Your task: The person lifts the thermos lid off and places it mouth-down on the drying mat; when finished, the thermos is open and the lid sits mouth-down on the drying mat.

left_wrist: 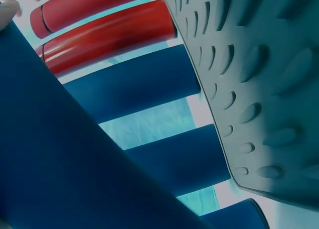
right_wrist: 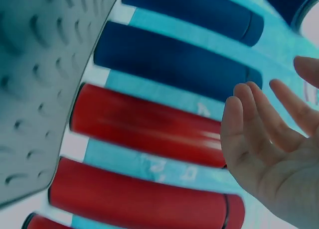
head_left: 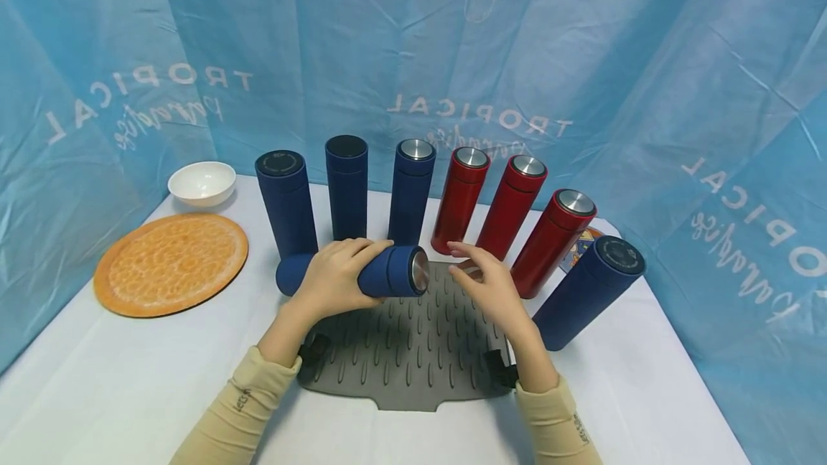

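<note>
My left hand point(head_left: 336, 275) grips a dark blue thermos flask point(head_left: 388, 271) around its body. The flask lies level over the grey ridged mat point(head_left: 413, 372), its silver-topped lid pointing right. In the left wrist view the same flask point(left_wrist: 75, 149) runs diagonally, large and close. To the right of the lid, my right hand point(head_left: 487, 289) is raised with nothing in it, its fingers loosely bent and spread from the thumb. Seen from the right wrist, that hand point(right_wrist: 274, 154) overlaps an upright red flask point(right_wrist: 144, 124) standing behind it.
Flasks stand in an arc behind the mat: three blue, including one point(head_left: 287, 207) at left, then three red, including one point(head_left: 510, 207). Another blue flask point(head_left: 584, 296) stands at right, partly covering a colourful item point(head_left: 576, 251). An orange round board point(head_left: 171, 264) and white bowl point(head_left: 202, 185) lie left.
</note>
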A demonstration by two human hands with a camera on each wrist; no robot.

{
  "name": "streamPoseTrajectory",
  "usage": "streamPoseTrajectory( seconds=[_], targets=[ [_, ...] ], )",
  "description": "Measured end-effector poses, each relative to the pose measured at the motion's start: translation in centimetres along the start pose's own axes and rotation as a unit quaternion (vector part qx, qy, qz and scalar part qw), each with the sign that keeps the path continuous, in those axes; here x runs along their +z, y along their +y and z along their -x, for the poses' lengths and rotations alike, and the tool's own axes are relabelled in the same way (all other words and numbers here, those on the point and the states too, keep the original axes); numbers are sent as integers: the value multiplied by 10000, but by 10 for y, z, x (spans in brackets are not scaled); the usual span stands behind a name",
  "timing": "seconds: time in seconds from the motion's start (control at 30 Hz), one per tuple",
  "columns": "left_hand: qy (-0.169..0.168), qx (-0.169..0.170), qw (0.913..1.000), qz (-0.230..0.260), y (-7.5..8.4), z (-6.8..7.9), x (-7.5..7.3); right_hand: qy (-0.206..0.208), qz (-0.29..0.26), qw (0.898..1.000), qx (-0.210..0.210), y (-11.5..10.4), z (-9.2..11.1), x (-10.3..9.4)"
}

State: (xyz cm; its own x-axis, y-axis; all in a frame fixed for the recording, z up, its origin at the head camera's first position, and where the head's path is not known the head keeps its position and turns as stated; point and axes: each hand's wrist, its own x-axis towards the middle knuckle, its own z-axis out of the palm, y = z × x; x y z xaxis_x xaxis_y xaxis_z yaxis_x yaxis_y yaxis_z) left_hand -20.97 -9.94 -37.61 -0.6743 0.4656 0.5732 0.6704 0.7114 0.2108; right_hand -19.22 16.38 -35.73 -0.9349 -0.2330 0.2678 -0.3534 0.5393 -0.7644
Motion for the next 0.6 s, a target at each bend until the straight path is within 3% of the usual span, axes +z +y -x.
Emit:
streamPoseTrajectory(
  seconds=[0.17,0.3,0.6],
  targets=[
    [79,324,9986,-418,0,1,5,-50,-17,9998,167,-11,1,12],
    [89,515,9964,-671,0,2,7,-327,25,9989,324,-13,2,22],
    [27,661,9920,-1075,-1,3,10,-542,192,9973,457,-10,2,38]
  ],
)
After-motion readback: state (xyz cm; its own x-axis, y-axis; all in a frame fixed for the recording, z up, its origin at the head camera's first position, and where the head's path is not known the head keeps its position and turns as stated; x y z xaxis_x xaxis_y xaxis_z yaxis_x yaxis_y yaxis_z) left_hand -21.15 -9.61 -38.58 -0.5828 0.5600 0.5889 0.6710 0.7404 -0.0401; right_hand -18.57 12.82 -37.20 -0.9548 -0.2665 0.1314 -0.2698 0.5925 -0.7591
